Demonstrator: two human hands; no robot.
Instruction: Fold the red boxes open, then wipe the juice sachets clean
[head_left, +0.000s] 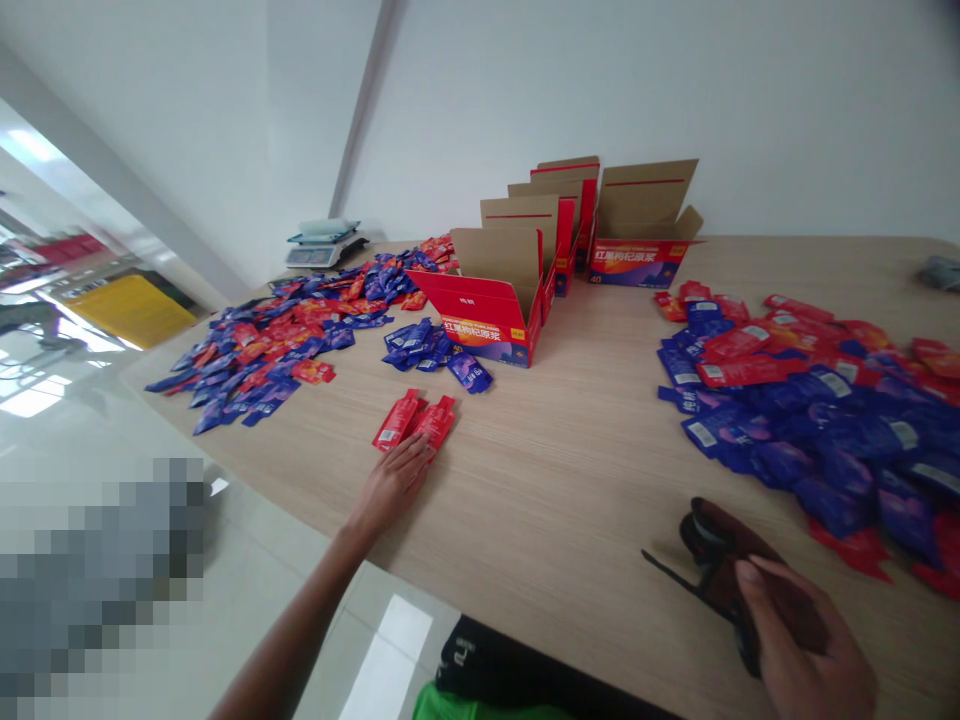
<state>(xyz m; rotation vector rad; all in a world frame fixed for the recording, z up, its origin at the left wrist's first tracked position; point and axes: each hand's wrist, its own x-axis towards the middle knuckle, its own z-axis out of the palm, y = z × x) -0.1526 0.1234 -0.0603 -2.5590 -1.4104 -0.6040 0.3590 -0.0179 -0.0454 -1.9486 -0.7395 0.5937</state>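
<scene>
My left hand [391, 483] reaches out over the wooden table [570, 470], fingers stretched flat and touching the near ends of red sachets [414, 420] lying side by side. My right hand [806, 650] rests near the table's front edge, its fingers curled round a dark brown object with a black strap [724, 560] that I cannot name. An open red carton [491, 315] stands just beyond the red sachets, with a few blue sachets [420, 345] beside it.
A big spread of blue and red sachets [285, 335] covers the table's left end, another heap [817, 410] the right. More open red cartons [637, 235] stand at the back by the wall. A weighing scale [324, 243] sits at the far left corner.
</scene>
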